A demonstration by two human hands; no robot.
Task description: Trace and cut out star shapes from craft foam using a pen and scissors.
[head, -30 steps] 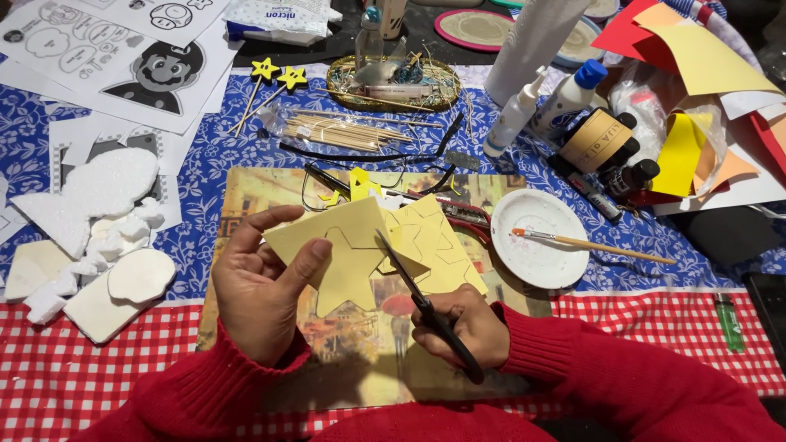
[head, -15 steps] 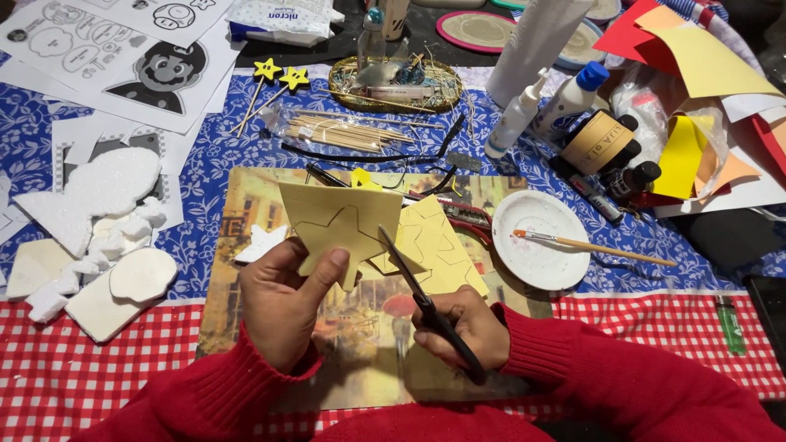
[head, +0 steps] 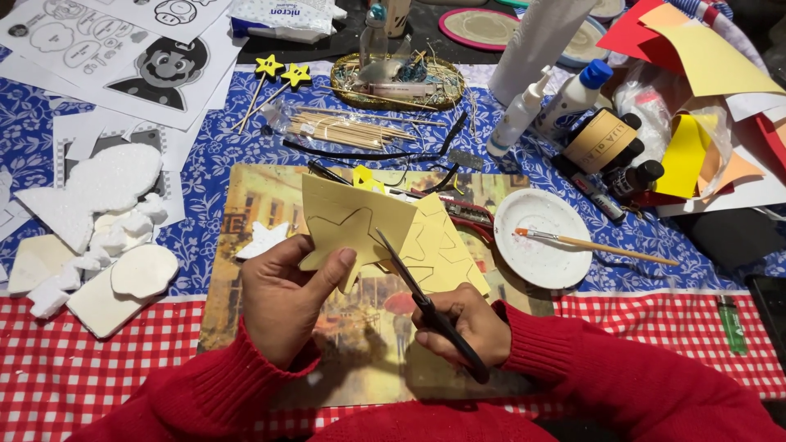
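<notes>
The left hand (head: 282, 299) pinches a yellow foam sheet (head: 354, 225) between thumb and fingers, holding it up over a picture mat (head: 246, 245) that lies on the counter (head: 49, 368). A star outline is drawn on the sheet, and part of its lower edge is already cut into points. The right hand (head: 463, 323) is closed around the handles of black scissors (head: 426, 307); the blades point up and to the left, and their tip meets the sheet near its right side. I cannot tell how far apart the blades are.

Just behind the held sheet, a second yellow foam piece (head: 442, 250) with more star outlines rests on the mat, touching the first. A small white star cutout (head: 266, 239) lies on the mat to the left — near the left hand's knuckles.

To the right of the mat sits a white plate (head: 540, 241) with a paintbrush (head: 594, 245) laid across its rim. Beyond the mat there is a bag of wooden skewers (head: 348, 129), two little yellow stars on sticks (head: 278, 72) and a round basket (head: 401, 82). White foam pieces (head: 98, 237) sit at the left, on the blue flowered cloth and the red checked cloth. Glue bottles (head: 548, 102) and dark paint bottles (head: 630, 168) stand at the upper right — beside sheets of red and yellow paper (head: 696, 57). Both sleeves are red knit.
</notes>
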